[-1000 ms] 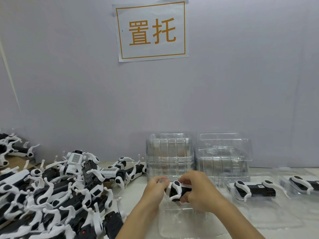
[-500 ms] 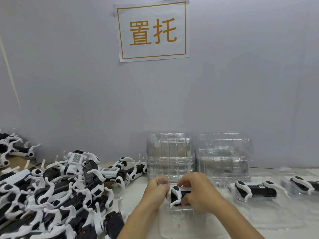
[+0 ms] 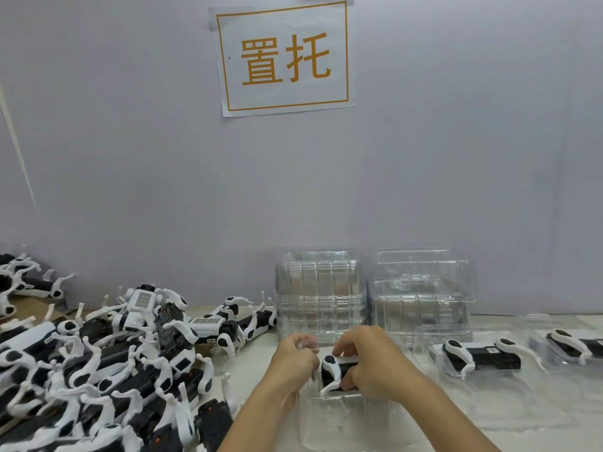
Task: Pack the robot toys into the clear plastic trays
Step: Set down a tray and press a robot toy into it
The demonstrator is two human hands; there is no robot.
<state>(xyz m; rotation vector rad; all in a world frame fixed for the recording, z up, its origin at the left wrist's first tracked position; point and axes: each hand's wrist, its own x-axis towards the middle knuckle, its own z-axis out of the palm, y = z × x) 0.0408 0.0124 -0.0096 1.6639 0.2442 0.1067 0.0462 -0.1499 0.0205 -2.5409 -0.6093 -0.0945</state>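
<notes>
A black-and-white robot toy [image 3: 332,371] sits low in a clear plastic tray [image 3: 339,419] near the table's front middle. My right hand [image 3: 375,363] grips the toy's body from the right, fingers curled over it. My left hand [image 3: 293,357] pinches the tray's clear far-left rim, just left of the toy's white leg. To the right, a second robot toy [image 3: 479,353] lies in its own clear tray [image 3: 434,337], and a third packed toy [image 3: 571,345] shows at the right edge.
A big heap of loose robot toys [image 3: 107,370] fills the left side of the table. Two stacks of empty clear trays [image 3: 319,288] [image 3: 421,288] stand against the grey wall behind my hands. A paper sign [image 3: 284,57] hangs above.
Both hands have lowered the toy a little deeper into the tray. My left hand has shifted from the toy's end onto the tray's rim.
</notes>
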